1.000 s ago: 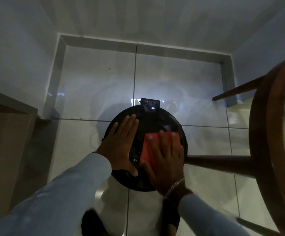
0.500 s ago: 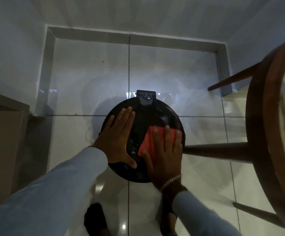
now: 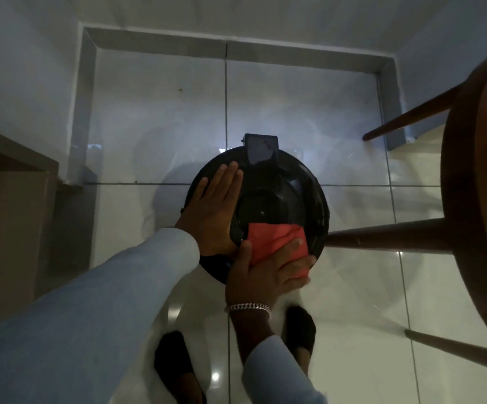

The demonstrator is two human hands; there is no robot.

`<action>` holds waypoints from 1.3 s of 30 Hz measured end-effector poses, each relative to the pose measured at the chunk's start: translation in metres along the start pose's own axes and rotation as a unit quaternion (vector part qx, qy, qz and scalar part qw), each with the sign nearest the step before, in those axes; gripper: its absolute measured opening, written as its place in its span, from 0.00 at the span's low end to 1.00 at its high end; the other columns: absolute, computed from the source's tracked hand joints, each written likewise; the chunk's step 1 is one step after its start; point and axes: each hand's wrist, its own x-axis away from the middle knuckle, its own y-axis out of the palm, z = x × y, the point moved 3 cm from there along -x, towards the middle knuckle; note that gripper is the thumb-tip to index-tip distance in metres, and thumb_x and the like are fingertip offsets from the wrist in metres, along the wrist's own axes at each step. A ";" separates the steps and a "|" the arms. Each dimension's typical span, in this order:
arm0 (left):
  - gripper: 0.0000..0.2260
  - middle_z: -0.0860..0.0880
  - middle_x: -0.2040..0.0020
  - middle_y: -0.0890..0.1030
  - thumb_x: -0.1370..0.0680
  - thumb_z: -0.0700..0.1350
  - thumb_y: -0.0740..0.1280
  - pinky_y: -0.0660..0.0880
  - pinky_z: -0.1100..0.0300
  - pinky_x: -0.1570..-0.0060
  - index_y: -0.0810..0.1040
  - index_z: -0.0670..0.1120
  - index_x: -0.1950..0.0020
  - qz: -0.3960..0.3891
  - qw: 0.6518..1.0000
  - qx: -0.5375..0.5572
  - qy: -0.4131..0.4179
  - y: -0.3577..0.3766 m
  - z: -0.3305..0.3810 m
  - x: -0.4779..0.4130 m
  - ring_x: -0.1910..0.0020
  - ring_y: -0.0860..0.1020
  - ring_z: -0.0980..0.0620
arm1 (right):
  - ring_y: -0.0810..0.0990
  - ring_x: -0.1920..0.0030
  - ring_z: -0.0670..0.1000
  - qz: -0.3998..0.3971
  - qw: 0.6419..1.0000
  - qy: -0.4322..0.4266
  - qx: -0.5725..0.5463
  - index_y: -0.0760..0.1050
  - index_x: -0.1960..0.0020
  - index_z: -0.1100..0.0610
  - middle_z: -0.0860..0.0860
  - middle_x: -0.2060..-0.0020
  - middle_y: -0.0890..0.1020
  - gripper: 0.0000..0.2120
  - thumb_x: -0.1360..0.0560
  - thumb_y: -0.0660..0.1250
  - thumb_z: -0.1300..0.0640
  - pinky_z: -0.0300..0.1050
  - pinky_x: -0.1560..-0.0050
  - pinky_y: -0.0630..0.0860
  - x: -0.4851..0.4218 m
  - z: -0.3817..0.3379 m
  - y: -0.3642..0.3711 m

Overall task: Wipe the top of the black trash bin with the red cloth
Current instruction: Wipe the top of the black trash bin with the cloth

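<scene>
Bin: centre, on tiled floor. Left hand: flat at lid's 9 o'clock, fingers together. Right hand: fingers spread, pressing cloth at 5 o'clock rim. Risk: cloth slipping off edge; bin tipping under uneven pressure.

A round black bin stands on a glossy pale tile floor, seen from above, with a flat tab at its far edge. The left hand lies flat, fingers together, on the lid's left side. The right hand presses a red cloth onto the near right part of the lid, a silver bracelet at the wrist. Both sleeves are light. A wooden stool stands at the right, one leg just beside the bin.
</scene>
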 end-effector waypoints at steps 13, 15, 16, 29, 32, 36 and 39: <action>0.23 0.41 0.26 0.66 0.24 0.33 0.56 0.60 0.46 0.26 0.66 0.40 0.29 0.309 0.898 0.295 -0.106 -0.044 0.047 0.054 0.24 0.58 0.45 | 0.76 0.38 0.62 -0.085 0.954 -0.273 0.087 0.69 0.32 0.53 0.61 0.37 0.77 0.21 0.24 0.61 0.63 0.61 0.38 0.73 -0.055 -0.044 -0.100; 0.22 0.42 0.25 0.63 0.21 0.44 0.55 0.56 0.46 0.25 0.62 0.42 0.26 0.294 0.914 0.269 -0.071 -0.014 0.089 0.064 0.23 0.55 0.46 | 0.67 0.29 0.60 -0.099 0.921 -0.363 0.105 0.65 0.29 0.56 0.60 0.29 0.68 0.22 0.22 0.59 0.64 0.62 0.30 0.66 -0.075 -0.056 -0.079; 0.24 0.43 0.23 0.60 0.20 0.48 0.54 0.54 0.45 0.24 0.58 0.43 0.25 0.268 0.932 0.237 -0.062 0.004 0.103 0.066 0.22 0.52 0.47 | 0.63 0.27 0.59 -0.107 0.906 -0.392 0.118 0.64 0.28 0.56 0.59 0.27 0.65 0.21 0.21 0.58 0.63 0.62 0.28 0.63 -0.086 -0.057 -0.066; 0.29 0.44 0.25 0.66 0.24 0.60 0.57 0.53 0.36 0.28 0.63 0.47 0.27 0.219 0.971 -0.036 -0.093 0.071 0.064 0.061 0.24 0.57 0.41 | 0.55 0.24 0.58 -0.045 0.821 -0.538 0.183 0.59 0.26 0.52 0.57 0.25 0.62 0.23 0.21 0.56 0.57 0.59 0.27 0.54 -0.139 -0.035 -0.030; 0.29 0.43 0.25 0.65 0.24 0.59 0.56 0.55 0.37 0.29 0.64 0.46 0.27 0.239 0.961 -0.016 -0.139 0.053 0.057 0.044 0.24 0.56 0.40 | 0.55 0.24 0.57 -0.037 0.827 -0.534 0.172 0.59 0.26 0.52 0.57 0.25 0.63 0.23 0.20 0.57 0.57 0.59 0.27 0.54 -0.140 -0.034 -0.029; 0.32 0.42 0.22 0.59 0.24 0.62 0.54 0.56 0.36 0.29 0.56 0.48 0.24 0.229 0.951 -0.007 -0.210 0.024 0.046 0.011 0.23 0.53 0.39 | 0.56 0.25 0.58 -0.042 0.831 -0.530 0.165 0.59 0.26 0.53 0.57 0.26 0.63 0.23 0.21 0.57 0.56 0.62 0.27 0.56 -0.143 -0.035 -0.028; 0.37 0.41 0.22 0.57 0.27 0.68 0.54 0.56 0.36 0.29 0.52 0.51 0.24 0.185 0.963 -0.033 -0.192 0.007 0.035 -0.009 0.24 0.54 0.37 | 0.55 0.25 0.56 -0.038 0.829 -0.536 0.159 0.60 0.26 0.53 0.57 0.26 0.64 0.24 0.22 0.57 0.57 0.61 0.27 0.57 -0.142 -0.035 -0.029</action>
